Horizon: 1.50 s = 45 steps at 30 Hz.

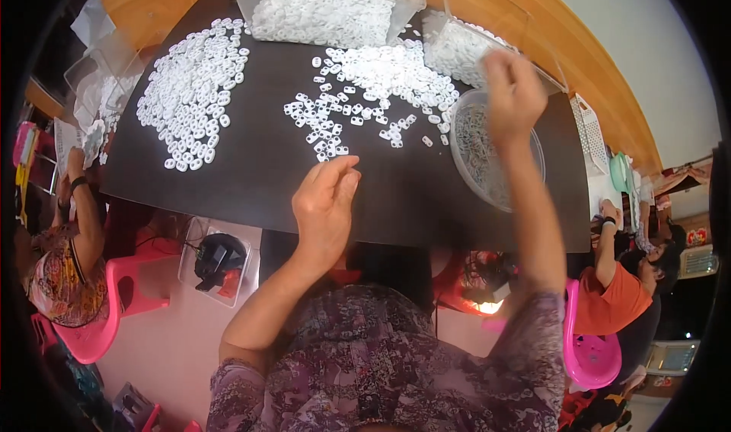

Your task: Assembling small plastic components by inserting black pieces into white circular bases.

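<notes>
My left hand [326, 204] is at the front of the dark table, its fingers and thumb drawn together. Whatever it may hold is hidden. Just beyond its fingertips lie scattered small white plastic pieces with dark openings [324, 127]. My right hand [516, 93] is raised over the far part of a round clear tub [459, 146] of small metal parts. Motion blurs it, but its fingers look curled in, and anything inside them does not show. Close beyond it stands a clear bin of white pieces [457, 47].
A flat spread of white oval pieces [190, 97] covers the table's left side. At the back, a large clear bin [324, 13] stands behind a bright heap of white pieces [392, 66]. Other people sit at left and right, near pink chairs [114, 302].
</notes>
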Each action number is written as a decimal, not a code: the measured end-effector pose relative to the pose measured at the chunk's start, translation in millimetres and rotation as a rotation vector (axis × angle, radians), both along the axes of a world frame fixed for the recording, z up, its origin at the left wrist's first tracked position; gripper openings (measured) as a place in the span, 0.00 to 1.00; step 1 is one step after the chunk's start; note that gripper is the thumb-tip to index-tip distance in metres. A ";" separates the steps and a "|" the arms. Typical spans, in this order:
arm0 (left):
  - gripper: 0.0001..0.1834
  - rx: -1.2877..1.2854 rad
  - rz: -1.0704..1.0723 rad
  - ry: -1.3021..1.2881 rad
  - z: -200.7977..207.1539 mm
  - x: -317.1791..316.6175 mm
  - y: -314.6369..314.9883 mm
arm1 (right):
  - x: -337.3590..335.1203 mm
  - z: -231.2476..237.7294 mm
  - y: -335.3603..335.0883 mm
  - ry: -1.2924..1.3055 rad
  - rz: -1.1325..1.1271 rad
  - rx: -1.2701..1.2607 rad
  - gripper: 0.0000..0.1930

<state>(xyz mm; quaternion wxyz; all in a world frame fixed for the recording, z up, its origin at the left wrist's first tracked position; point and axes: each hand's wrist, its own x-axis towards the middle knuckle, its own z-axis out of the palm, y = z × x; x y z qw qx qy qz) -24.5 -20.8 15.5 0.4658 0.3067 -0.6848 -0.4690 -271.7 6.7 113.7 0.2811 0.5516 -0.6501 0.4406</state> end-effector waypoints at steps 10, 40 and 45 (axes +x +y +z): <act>0.05 -0.668 -0.073 -0.481 -1.1 -74.9 -49.6 | -105.9 8.2 -38.0 0.338 -0.378 0.227 0.08; 0.08 0.173 -0.355 -0.087 19.0 -17.9 -31.7 | 91.0 -65.4 39.2 -0.954 0.517 0.514 0.05; 0.06 0.529 -0.289 0.157 20.0 -7.1 -7.5 | 123.7 -68.2 46.1 -1.241 0.535 0.294 0.05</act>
